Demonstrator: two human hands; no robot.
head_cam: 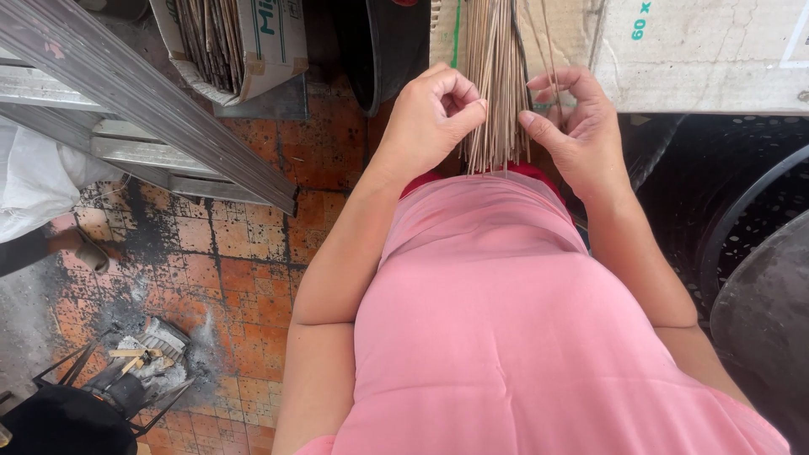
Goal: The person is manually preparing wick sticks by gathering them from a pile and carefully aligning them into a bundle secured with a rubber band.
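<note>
Both hands on a bundle of thin sticks (497,84)
Left hand (434,114) fingers curled, pinching sticks at the bundle's left edge; right hand (577,126) fingers bent, thumb pressing its right edge; bundle stands between the fingertips, cardboard box (699,55) behind

I worked in a small craft workshop. Stick-filled cardboard boxes (232,42), metal rails (143,101) and a stained tile floor (244,253) surrounded me.

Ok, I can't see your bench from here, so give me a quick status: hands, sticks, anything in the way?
Left hand pinching the thin stick bundle. Right hand curled at the bundle's other side, touching it. Cardboard boxes close behind; nothing between the hands.
</note>
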